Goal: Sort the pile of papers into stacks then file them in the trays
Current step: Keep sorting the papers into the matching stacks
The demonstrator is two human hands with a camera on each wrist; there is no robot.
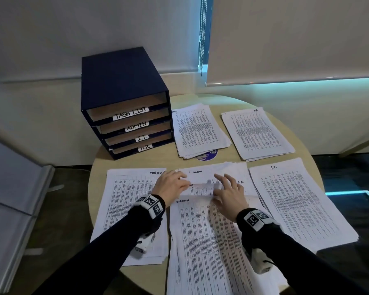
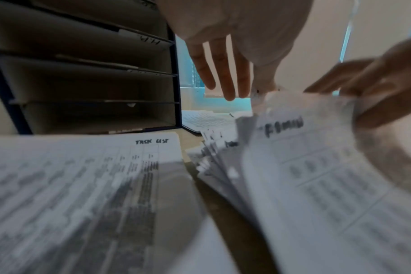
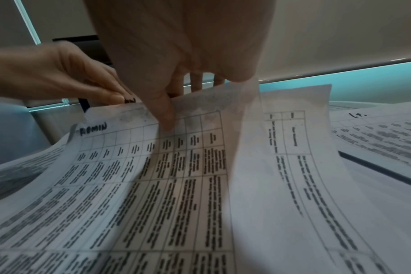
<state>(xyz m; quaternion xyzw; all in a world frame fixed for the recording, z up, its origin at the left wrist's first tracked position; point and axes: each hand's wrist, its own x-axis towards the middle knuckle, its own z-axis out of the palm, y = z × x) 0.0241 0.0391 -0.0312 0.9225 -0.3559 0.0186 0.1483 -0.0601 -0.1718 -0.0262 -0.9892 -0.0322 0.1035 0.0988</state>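
Observation:
A loose centre pile of printed sheets (image 1: 200, 241) lies in front of me on the round table (image 1: 136, 161). Its top sheet is marked ADMIN (image 3: 153, 185) and its far edge is lifted. My left hand (image 1: 183, 179) pinches the top edge of a sheet there. My right hand (image 1: 219, 185) has its thumb (image 3: 164, 115) on the ADMIN sheet, fingers behind the raised edge. A TASK LIST stack (image 1: 128, 199) lies to the left and an I.T. stack (image 1: 296, 199) to the right. The blue tray unit (image 1: 119, 81) stands at the back left, its labelled trays showing only bare brown bottoms.
Two more paper stacks (image 1: 198, 130) (image 1: 258, 133) lie behind the centre pile, the left one over a purple disc (image 1: 207, 156). The paper stacks reach the table's rim on both sides. Roller blinds hang behind; dark floor lies to the right.

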